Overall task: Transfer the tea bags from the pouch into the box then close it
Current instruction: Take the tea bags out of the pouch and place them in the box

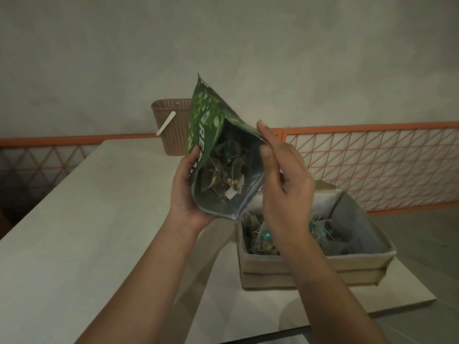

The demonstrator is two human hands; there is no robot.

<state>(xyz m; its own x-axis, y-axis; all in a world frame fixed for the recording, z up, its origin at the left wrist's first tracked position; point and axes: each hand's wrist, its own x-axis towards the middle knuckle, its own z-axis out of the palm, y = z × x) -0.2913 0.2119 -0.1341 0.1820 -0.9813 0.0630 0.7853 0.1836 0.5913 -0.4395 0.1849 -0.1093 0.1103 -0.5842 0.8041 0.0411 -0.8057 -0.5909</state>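
The table (87,232) fills the lower left of the frame. Your box (315,266) sits open at lower right with tea bags (263,238) inside. In the middle, you tip the pouch (218,155) so its mouth faces you. Your left hand (186,192) wraps its side; your right hand (283,175) pinches its rim. A basket (171,127) stands behind, well apart.

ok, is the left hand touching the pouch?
Touching. Head view: left hand cups the pouch from its left side, thumb pressed on the green front.
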